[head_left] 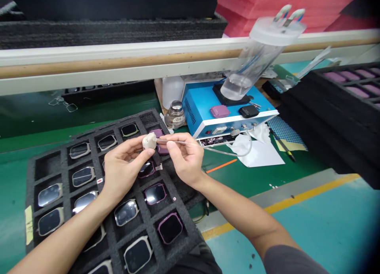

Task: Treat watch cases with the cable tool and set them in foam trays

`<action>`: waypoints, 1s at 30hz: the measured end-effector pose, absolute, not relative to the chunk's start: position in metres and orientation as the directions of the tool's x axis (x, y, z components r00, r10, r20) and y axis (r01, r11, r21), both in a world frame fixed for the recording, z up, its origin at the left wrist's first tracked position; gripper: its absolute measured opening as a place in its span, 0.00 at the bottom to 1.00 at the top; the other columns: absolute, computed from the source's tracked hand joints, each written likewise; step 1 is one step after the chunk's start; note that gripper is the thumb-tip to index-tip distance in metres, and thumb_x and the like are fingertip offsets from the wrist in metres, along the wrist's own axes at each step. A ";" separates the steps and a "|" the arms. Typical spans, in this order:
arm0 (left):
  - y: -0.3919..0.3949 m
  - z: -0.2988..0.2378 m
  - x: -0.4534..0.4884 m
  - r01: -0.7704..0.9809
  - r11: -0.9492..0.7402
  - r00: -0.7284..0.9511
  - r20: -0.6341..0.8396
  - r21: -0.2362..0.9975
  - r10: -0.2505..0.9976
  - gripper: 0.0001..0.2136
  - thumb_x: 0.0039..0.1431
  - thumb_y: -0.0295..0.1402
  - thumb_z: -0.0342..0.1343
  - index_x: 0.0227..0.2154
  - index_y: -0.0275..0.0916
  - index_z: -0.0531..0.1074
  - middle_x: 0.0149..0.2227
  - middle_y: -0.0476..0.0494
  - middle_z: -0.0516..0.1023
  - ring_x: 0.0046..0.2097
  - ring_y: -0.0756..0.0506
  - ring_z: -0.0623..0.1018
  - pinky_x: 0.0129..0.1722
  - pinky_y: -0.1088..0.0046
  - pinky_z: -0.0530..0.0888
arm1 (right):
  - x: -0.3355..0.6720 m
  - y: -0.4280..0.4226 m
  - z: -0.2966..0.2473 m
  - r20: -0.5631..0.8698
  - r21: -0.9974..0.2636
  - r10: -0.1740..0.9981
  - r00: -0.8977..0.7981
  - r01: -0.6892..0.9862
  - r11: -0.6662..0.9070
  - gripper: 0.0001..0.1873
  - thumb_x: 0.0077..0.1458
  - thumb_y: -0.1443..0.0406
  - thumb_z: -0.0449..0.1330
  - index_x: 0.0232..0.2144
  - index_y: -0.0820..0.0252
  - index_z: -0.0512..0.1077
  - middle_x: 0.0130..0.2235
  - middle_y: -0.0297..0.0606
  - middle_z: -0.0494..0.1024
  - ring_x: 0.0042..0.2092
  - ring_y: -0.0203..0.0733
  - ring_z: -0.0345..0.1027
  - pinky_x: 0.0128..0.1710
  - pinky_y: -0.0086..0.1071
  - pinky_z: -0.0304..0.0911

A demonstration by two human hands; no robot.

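My left hand (126,159) pinches a small beige watch back cover (149,142) above the foam tray. Just to its right, my right hand (186,157) grips a thin clear tube (213,149), with the tube's tip touching or very close to the cover. From my fingers the tube curves to the front of a blue machine (202,104). Below both hands lies a black foam tray (67,167) whose compartments hold several watches with beige or purple frames, among them a purple watch (170,228). Purple parts (162,149) show partly behind my fingers.
On the machine stand a clear cylinder (237,84) with liquid, a purple cover (219,111) and a black cover (248,111). A glass bottle (175,115) is beside it, with white paper (261,155) in front. Another foam tray (332,108) is at right, and a shelf rail (118,62) crosses behind.
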State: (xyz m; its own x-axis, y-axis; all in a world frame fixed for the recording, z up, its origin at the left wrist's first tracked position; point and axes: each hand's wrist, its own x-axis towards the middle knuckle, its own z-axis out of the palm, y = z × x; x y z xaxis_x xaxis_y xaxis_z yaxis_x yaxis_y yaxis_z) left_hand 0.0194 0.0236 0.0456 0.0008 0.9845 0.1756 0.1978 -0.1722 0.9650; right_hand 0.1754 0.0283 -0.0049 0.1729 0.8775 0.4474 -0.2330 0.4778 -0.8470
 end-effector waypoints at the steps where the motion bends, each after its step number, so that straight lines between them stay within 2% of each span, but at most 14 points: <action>1: 0.024 0.046 0.019 0.200 -0.172 0.002 0.175 0.965 0.985 0.19 0.53 0.38 0.72 0.47 0.38 0.82 0.46 0.40 0.86 0.44 0.42 0.85 0.49 0.66 0.82 | 0.175 0.028 -0.005 0.448 -0.846 0.877 0.172 -0.235 0.478 0.06 0.64 0.61 0.63 0.42 0.56 0.75 0.43 0.40 0.85 0.43 0.42 0.83 0.46 0.37 0.80; 14: 0.023 0.047 0.020 0.186 -0.153 -0.001 0.155 0.971 0.988 0.20 0.53 0.39 0.72 0.47 0.38 0.82 0.47 0.40 0.85 0.45 0.41 0.85 0.50 0.63 0.82 | 0.176 0.027 -0.004 0.427 -0.870 0.889 0.165 -0.192 0.454 0.09 0.64 0.57 0.62 0.42 0.56 0.74 0.43 0.40 0.85 0.43 0.41 0.83 0.46 0.37 0.81; 22: 0.023 0.046 0.019 0.182 -0.173 0.009 0.174 0.968 0.985 0.18 0.53 0.37 0.72 0.47 0.38 0.82 0.46 0.41 0.86 0.44 0.43 0.85 0.49 0.68 0.82 | 0.175 0.027 -0.004 0.439 -0.858 0.882 0.172 -0.213 0.468 0.07 0.64 0.60 0.62 0.42 0.56 0.75 0.43 0.40 0.85 0.43 0.41 0.83 0.46 0.36 0.81; 30: 0.023 0.046 0.020 0.183 -0.166 0.009 0.167 0.969 0.986 0.19 0.53 0.38 0.72 0.47 0.38 0.82 0.47 0.41 0.85 0.46 0.42 0.85 0.51 0.65 0.82 | 0.175 0.027 -0.005 0.425 -0.869 0.889 0.170 -0.198 0.453 0.09 0.64 0.58 0.62 0.42 0.56 0.74 0.43 0.40 0.85 0.43 0.41 0.83 0.46 0.37 0.81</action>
